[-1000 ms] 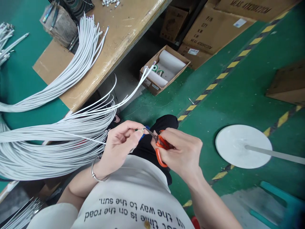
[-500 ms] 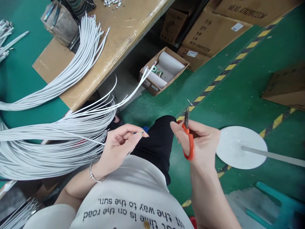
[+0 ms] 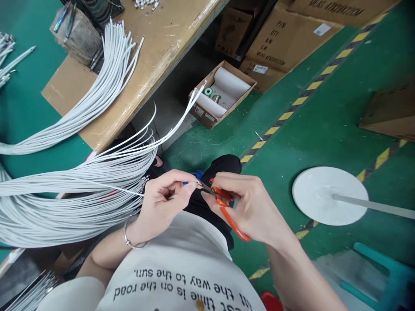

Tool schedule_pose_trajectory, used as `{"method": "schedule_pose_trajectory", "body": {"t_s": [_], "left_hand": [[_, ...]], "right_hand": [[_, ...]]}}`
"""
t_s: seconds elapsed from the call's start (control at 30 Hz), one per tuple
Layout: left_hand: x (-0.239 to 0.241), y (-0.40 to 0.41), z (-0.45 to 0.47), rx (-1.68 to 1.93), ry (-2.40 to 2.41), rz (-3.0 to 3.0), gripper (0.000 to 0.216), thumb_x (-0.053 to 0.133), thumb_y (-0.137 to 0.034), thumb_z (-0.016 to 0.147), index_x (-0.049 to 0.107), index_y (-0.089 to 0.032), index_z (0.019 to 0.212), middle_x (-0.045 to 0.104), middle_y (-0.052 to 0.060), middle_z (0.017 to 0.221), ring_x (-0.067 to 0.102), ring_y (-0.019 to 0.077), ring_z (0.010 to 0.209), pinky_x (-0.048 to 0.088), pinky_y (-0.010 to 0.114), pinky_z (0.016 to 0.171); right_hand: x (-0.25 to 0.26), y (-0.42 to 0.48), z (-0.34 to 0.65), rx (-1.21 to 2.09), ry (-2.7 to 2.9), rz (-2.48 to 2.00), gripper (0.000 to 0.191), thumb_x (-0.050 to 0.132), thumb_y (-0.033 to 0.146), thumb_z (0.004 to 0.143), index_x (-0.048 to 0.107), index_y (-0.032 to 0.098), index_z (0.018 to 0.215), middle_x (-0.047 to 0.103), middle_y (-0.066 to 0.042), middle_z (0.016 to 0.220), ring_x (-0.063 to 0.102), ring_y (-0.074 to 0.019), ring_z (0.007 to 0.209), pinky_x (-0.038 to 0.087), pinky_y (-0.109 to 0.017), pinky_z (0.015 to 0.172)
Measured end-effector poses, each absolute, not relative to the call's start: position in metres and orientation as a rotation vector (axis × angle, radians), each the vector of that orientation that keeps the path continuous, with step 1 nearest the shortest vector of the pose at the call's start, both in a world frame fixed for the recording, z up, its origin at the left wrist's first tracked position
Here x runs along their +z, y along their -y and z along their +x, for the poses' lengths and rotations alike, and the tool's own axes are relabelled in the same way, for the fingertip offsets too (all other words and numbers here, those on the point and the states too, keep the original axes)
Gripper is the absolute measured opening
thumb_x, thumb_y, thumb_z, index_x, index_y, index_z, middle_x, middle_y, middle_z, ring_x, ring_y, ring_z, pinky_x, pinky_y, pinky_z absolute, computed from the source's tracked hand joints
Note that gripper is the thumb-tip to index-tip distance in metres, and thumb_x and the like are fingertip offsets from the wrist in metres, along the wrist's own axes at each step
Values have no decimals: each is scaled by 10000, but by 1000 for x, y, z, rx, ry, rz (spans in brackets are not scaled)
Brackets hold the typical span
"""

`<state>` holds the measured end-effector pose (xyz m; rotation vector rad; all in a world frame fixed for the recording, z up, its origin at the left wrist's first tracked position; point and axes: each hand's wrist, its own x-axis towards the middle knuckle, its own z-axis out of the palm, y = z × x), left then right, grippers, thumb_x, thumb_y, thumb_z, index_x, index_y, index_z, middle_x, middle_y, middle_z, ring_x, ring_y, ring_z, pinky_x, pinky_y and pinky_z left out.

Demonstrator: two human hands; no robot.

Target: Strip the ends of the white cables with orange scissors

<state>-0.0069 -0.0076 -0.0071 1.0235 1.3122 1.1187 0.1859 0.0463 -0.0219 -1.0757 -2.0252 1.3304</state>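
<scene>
My left hand [image 3: 165,198] pinches the tip of one thin white cable [image 3: 106,186] over my lap, fingers closed on it. That cable runs left into a thick bundle of white cables [image 3: 65,194] draped across my knees. My right hand [image 3: 251,205] grips orange-handled scissors [image 3: 227,207], blades pointing left and meeting the cable tip at my left fingertips. A silver bracelet sits on my left wrist.
A wooden bench [image 3: 168,47] with another fan of white cables [image 3: 103,86] stands at upper left. An open cardboard box [image 3: 222,95] with white rolls sits on the green floor. Larger cartons [image 3: 285,39] are behind it. A white round disc [image 3: 329,196] lies at right.
My right hand had swung the scissors away to the right and upright; now it has come back left, blades at the cable tip. My left hand has barely moved.
</scene>
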Motion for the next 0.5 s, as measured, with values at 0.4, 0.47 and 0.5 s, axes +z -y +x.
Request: {"method": "schedule_pose_trajectory", "body": {"t_s": [0.4,0.47,0.5], "left_hand": [[-5,8,-6,1074,-1380,1052,180,717,-344,975,762,-184,907,441,-60,537,319,85,492,260,233,452],[-5,9,-6,1069,-1380,1044,182,716,-346,977,761,-181,913,454,-56,544,321,85,495,258,233,453],[-5,9,-7,1064,-1382,1039,186,715,-348,978,761,-180,913,460,-54,547,320,85,498,259,234,455]], "right_hand": [[-21,-47,187,1268,2036,-1027,409,623,43,787,300,216,605,339,64,560,255,-87,532,205,-279,483],[-21,-47,187,1278,2031,-1015,410,628,41,783,302,215,604,342,65,558,254,-85,531,207,-276,484],[-21,-47,187,1281,2029,-1016,414,630,44,784,299,215,603,344,65,556,254,-85,531,209,-275,485]]}}
